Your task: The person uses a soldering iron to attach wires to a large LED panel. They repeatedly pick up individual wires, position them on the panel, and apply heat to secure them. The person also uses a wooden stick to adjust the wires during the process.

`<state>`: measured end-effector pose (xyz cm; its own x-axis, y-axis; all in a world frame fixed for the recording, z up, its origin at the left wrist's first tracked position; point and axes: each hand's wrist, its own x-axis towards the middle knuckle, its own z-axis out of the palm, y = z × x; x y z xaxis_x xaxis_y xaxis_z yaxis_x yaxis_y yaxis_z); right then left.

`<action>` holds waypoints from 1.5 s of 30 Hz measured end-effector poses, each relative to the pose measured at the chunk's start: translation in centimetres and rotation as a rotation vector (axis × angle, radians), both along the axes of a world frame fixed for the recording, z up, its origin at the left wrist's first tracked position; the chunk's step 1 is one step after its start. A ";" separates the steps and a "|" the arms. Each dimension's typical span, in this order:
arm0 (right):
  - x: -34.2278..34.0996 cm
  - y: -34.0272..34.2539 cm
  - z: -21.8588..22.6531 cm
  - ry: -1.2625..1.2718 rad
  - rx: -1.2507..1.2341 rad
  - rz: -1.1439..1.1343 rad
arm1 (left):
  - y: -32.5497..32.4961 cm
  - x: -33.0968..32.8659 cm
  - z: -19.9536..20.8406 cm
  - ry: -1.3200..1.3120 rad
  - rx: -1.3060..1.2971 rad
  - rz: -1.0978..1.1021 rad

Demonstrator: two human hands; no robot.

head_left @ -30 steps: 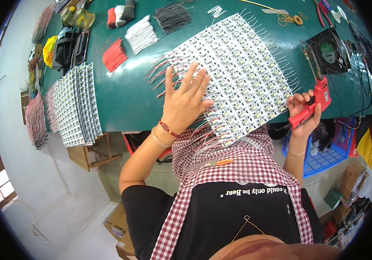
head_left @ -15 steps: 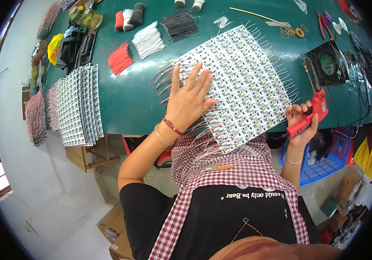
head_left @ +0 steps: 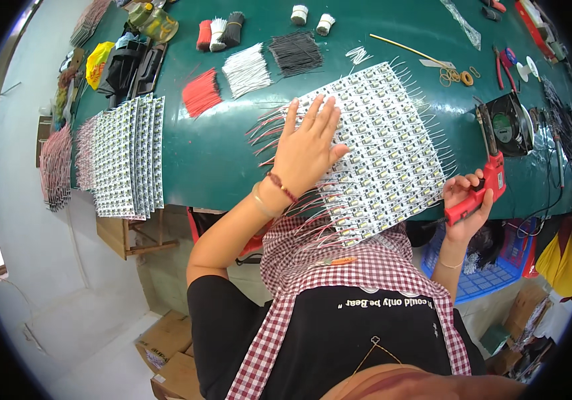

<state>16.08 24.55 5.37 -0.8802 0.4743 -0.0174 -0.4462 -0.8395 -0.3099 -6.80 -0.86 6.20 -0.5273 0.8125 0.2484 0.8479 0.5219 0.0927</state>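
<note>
A white panel of small circuit boards [head_left: 386, 153] lies slanted on the table's near edge, its lower corner over my lap. Red and white wires fringe its left side, and pale wires stick out along its right. My left hand [head_left: 310, 141] rests on the panel's left part, palm down with fingers stretched out. In my right hand [head_left: 462, 203], by the panel's lower right corner, is a red soldering gun [head_left: 492, 179]. Its metal tip points away from me, up beside a black fan, apart from the panel.
Stacked wired panels [head_left: 122, 160] stand at the left table edge. Red wires [head_left: 201, 93], white wires [head_left: 246, 70] and black wires [head_left: 296, 53] lie in piles beyond my left hand. The black fan [head_left: 511, 123], red pliers [head_left: 503, 70] and a wire spool [head_left: 528, 69] are at right.
The whole view has shifted a little, so the table sits slightly lower in it. My left hand stays flat on the panel, and my right hand keeps hold of the soldering gun.
</note>
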 end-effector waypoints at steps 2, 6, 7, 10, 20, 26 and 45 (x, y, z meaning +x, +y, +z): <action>-1.1 0.1 0.3 0.024 0.010 0.013 | 0.1 -0.6 -1.8 -0.021 -0.050 0.019; -3.3 0.7 -1.0 -0.006 0.058 0.070 | -0.7 -0.3 -2.7 -0.071 -0.059 0.037; -3.6 0.4 -1.5 -0.027 0.040 0.070 | -1.1 -0.2 -2.7 -0.086 -0.037 0.036; -4.1 -0.4 -2.1 -0.051 0.016 0.085 | -2.0 0.0 -2.8 -0.110 0.008 0.034; -3.7 -1.0 -1.8 -0.048 0.079 0.066 | -0.3 -0.6 1.5 0.126 -0.029 0.037; -3.4 -1.3 -1.6 -0.034 0.068 0.051 | -1.8 -2.4 -0.3 0.111 -0.170 0.178; -2.0 -2.3 -0.5 -0.125 0.136 -0.005 | 5.2 -14.2 -2.3 0.261 0.335 0.193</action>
